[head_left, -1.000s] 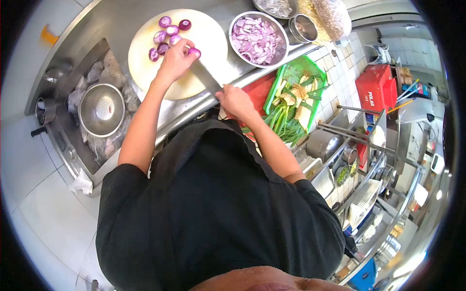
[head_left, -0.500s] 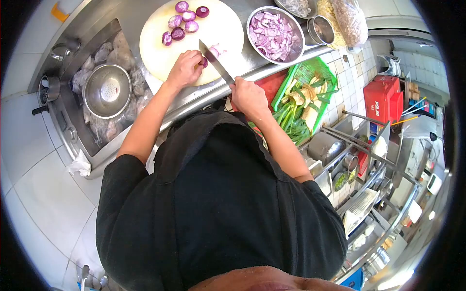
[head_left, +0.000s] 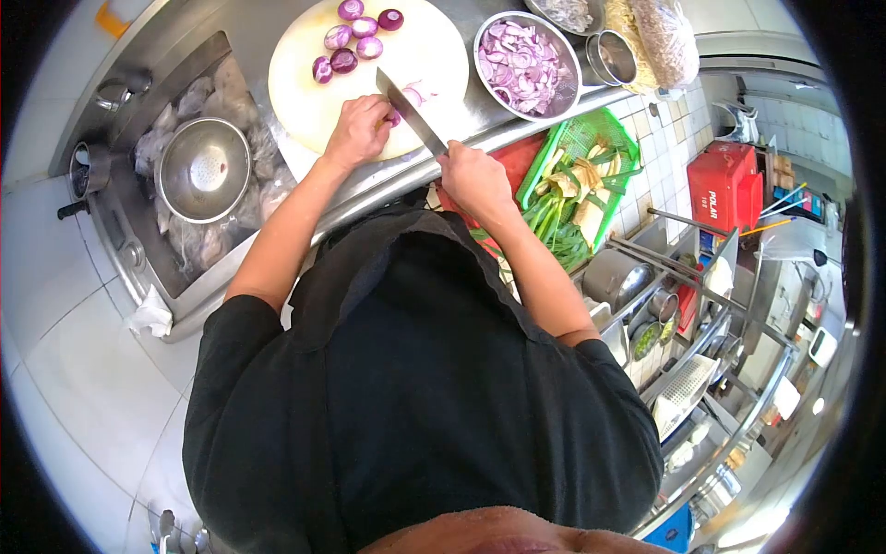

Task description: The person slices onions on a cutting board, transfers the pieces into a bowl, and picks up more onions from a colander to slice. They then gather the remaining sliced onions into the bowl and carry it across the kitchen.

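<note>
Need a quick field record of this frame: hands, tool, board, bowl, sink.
left hand: holds down a red onion piece on the board
right hand: grips the knife, blade at the onion
cutting board: round, pale; peeled onions at its far edge
steel bowl: sliced red onion inside
sink: holds a metal colander
green basket: leafy greens

Six peeled onions (head_left: 353, 42), one knife (head_left: 410, 113), two steel bowls (head_left: 527, 65).
</note>
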`<state>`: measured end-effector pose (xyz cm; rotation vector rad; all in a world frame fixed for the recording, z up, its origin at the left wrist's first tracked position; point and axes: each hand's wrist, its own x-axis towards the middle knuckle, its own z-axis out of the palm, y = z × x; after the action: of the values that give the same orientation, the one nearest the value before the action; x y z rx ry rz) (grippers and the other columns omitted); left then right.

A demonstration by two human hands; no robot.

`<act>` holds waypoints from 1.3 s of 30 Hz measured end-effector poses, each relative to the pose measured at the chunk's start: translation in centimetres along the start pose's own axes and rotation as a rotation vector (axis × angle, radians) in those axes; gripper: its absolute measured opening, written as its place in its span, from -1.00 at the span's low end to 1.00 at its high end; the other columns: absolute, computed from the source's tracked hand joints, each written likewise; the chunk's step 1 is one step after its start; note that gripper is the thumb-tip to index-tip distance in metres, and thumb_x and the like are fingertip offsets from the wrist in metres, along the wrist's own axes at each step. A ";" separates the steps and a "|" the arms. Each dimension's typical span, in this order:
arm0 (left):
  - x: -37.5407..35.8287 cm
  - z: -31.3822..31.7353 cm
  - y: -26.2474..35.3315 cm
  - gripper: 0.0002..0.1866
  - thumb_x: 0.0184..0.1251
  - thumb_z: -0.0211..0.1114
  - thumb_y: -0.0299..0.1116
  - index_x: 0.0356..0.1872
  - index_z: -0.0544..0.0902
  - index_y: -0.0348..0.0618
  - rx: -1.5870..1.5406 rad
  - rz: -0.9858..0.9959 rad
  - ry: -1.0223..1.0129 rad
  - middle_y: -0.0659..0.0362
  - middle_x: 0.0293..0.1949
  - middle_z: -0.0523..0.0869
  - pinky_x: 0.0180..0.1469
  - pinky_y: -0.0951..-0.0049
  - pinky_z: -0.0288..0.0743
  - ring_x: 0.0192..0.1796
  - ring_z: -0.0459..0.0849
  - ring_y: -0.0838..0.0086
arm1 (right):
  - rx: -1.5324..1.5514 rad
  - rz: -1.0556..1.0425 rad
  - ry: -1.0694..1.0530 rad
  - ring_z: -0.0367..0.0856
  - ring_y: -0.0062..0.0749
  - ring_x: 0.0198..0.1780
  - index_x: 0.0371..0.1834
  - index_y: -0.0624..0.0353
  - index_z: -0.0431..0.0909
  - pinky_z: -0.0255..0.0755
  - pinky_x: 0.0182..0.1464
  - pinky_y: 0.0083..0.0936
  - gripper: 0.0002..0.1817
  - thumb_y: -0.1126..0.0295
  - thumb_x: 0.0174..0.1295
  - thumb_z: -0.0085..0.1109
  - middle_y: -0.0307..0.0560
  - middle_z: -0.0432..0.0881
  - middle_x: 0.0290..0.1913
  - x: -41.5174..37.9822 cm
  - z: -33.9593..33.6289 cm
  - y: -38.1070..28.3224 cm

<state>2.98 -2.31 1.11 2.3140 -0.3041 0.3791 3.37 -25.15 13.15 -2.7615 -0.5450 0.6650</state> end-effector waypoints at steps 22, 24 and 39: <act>0.5 0.3 0.6 -0.76 0.23 0.43 -0.36 -0.11 0.69 -0.19 0.019 -0.093 0.061 0.06 -0.15 0.74 0.14 0.18 0.53 0.01 0.71 0.10 | 0.038 0.054 -0.052 0.76 0.30 -0.02 -0.04 0.28 0.65 0.60 0.06 0.14 -0.61 0.10 0.46 0.18 0.38 0.75 -0.12 2.3 0.5 2.2; 0.8 0.4 0.5 -0.68 0.30 0.45 -0.28 0.00 0.70 -0.21 0.113 -0.209 -0.099 0.05 -0.12 0.77 0.15 0.20 0.57 0.01 0.75 0.10 | 0.050 0.059 -0.009 0.75 0.32 -0.02 -0.04 0.29 0.65 0.59 0.08 0.14 -0.60 0.11 0.46 0.18 0.38 0.75 -0.12 2.4 0.6 2.9; 0.8 -0.4 0.5 -0.84 0.24 0.39 -0.55 -0.16 0.71 -0.24 -0.071 0.064 -0.022 0.04 -0.14 0.74 -0.01 0.25 0.63 -0.08 0.73 0.12 | 0.019 0.049 0.027 0.78 0.32 -0.13 -0.10 0.31 0.64 0.63 0.01 0.13 -0.66 0.19 0.48 0.13 0.38 0.76 -0.26 0.3 0.4 0.7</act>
<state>3.54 -2.47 1.97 2.2440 -0.3969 0.3691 3.64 -25.58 12.48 -2.7698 -0.4645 0.6397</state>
